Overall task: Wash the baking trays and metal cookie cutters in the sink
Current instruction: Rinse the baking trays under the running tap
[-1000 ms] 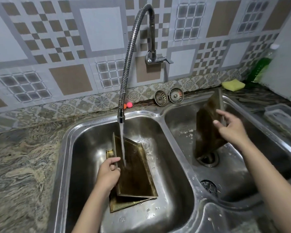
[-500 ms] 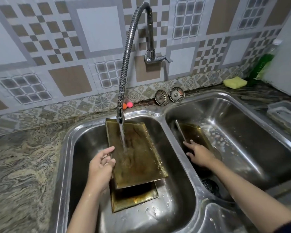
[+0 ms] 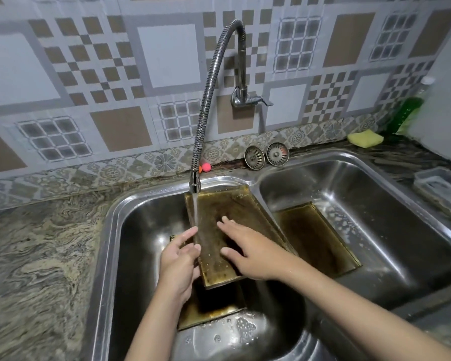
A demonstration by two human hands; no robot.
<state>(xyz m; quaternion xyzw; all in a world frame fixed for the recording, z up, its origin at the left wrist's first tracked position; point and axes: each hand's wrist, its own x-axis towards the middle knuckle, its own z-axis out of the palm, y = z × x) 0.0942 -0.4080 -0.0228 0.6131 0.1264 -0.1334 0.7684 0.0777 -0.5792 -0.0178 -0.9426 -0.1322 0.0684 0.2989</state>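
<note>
Tray (image 3: 235,230) under the running water is held tilted in the left basin (image 3: 141,230) of the sink, its far edge leaning near the divider between the 2 basins. The left hand (image 3: 179,259) grips its left rim, thumb on top and fingers curled below. The right hand (image 3: 248,246) lies flat on the stained inner surface, fingers straight and spread, holding nothing.

A 2nd tray (image 3: 208,306) lies flat on the bottom of the same basin, partly under the first one. A 3rd tray (image 3: 315,238) rests in the right basin (image 3: 401,217), against its left wall.

I think the wet, greasy rim may slip from the 1-hand grip and fall on the tray below. The water stream (image 3: 195,212) hits near the left rim, so it may splash out over the sink edge. No cookie cutters are visible.
</note>
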